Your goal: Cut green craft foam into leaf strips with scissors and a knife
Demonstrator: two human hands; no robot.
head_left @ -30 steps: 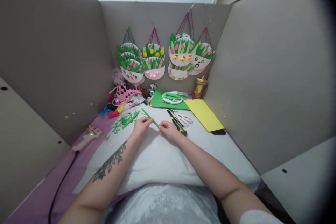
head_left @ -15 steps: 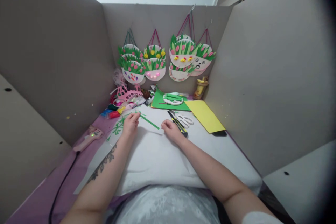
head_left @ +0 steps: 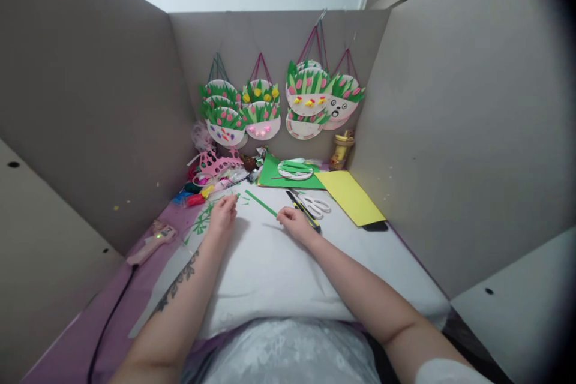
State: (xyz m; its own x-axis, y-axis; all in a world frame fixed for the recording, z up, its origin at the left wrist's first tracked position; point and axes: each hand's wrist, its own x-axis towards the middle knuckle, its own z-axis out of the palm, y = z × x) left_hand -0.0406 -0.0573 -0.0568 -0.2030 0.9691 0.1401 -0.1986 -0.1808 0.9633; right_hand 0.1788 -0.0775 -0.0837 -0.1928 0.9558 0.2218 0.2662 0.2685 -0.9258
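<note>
A thin green strip (head_left: 261,203) slants over the white cloth, its lower right end pinched in my right hand (head_left: 293,221). My left hand (head_left: 224,213) is closed near the strip's other end, a little apart from it; a tiny bit of green shows at its fingertips, too small to make out. Small green scraps (head_left: 202,220) lie just left of my left hand. Beside my right hand are a black and yellow cutter (head_left: 306,210) and white-handled scissors (head_left: 317,205).
Behind the hands lie green sheets (head_left: 270,175), a plate with green strips (head_left: 295,170) and a yellow sheet (head_left: 351,197). A pink glue gun (head_left: 152,244) with a black cord is at the left. Decorated plates (head_left: 262,120) hang on the back panel.
The long green strip has left my left fingertips and is now held in my right hand. Both hands stay in nearly the same places. The view has shifted slightly.
</note>
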